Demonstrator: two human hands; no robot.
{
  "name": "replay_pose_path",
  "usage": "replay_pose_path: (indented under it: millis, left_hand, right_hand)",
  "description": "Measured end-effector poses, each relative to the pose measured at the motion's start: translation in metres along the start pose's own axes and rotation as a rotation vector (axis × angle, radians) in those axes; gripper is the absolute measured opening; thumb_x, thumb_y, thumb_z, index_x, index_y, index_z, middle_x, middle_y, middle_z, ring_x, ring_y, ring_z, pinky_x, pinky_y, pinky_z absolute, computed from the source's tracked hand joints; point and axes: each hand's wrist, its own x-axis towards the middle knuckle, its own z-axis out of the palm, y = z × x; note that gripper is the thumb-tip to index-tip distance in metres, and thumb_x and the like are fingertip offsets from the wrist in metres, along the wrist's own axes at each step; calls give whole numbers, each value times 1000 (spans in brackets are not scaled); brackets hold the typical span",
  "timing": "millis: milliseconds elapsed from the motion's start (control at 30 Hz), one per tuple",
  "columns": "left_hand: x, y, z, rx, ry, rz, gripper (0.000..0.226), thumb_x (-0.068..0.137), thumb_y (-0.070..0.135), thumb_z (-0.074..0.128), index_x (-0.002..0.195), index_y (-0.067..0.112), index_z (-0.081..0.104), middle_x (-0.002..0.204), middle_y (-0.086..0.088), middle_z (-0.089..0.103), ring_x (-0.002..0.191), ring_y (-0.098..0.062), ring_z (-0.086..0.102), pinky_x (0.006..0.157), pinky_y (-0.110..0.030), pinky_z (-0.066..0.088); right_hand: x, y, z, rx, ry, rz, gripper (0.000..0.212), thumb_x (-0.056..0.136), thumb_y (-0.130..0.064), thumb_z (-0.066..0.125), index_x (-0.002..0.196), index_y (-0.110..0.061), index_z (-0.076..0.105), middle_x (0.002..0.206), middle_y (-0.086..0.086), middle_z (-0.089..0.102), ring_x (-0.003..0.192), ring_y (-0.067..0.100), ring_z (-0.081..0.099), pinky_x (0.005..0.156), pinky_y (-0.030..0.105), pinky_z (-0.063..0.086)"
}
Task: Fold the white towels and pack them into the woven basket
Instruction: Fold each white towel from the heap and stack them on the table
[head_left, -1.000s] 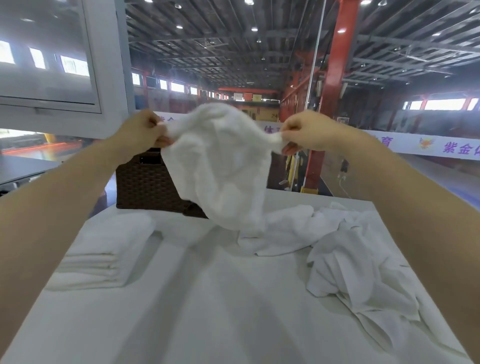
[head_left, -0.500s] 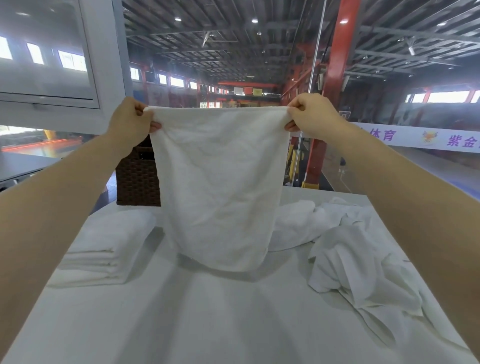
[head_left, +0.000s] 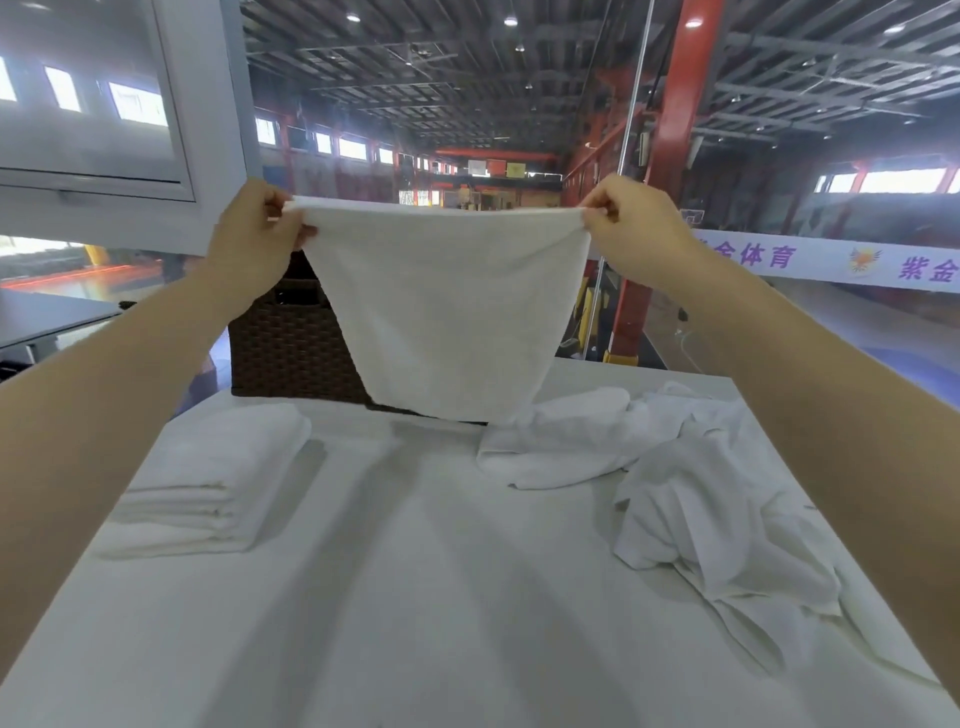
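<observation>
Fingers (head_left: 298, 236) of both hands pinch white towel (head_left: 447, 312) taut.

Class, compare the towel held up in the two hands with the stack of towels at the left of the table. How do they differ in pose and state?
1. The held towel hangs spread in the air, pinched at its top corners by the left hand and right hand; the folded stack lies on the table.
2. The held towel is one open sheet; the folded stack shows several flat layers.
3. The held towel partly hides the woven basket; the stack lies in front of it.
Both are white.
</observation>
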Motion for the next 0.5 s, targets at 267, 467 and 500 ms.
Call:
replay_pose_path:
  millis: [267,467,500]
  left_hand:
    - [-169,-92,-50,129,-870,-64,34,78,64,65,87,32,64,88,2,72,86,-19,70,81,-37,56]
    - [-243,-126,-47,315,-1467,-294,6,79,36,69,83,32,67,85,-4,70,71,-7,58,70,-21,46]
    - [-243,-126,-46,355,-1517,-290,4,80,33,70,83,33,67,85,0,69,72,-5,57,70,-21,46]
  right_hand:
    - [-164,17,44,-173,-956,-135,7,97,-29,53,92,-31,59,90,-22,56,84,-3,52,72,14,37]
    - [-248,17,108,-166,-1509,-97,19,96,-32,53,109,-22,63,102,-10,63,96,11,61,83,26,50]
    - [-253,16,113,-141,-1554,-98,17,96,-30,54,106,-21,64,100,-8,64,96,13,63,81,26,50]
